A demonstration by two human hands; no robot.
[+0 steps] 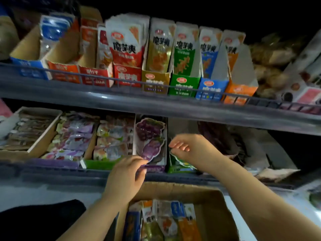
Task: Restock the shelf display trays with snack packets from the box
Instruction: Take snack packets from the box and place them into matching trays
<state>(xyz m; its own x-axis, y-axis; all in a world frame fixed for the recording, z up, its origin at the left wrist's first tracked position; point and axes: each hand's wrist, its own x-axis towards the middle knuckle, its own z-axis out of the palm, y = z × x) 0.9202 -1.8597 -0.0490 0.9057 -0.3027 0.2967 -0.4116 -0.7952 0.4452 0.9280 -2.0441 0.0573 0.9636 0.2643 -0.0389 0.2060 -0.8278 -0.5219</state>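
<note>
Above one box (173,190), left hand (126,174) pinches one purple packet (153,147); right hand (188,148): grip unclear.

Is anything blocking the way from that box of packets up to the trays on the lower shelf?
Nothing visible does. The open box sits right below the lower shelf, its packets uncovered. The left hand grips the purple tray at its front; the right hand is over the green tray.

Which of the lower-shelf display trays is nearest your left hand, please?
The purple grape tray: the left hand is at its front edge, and it alone holds grape-shaped packets.
</note>
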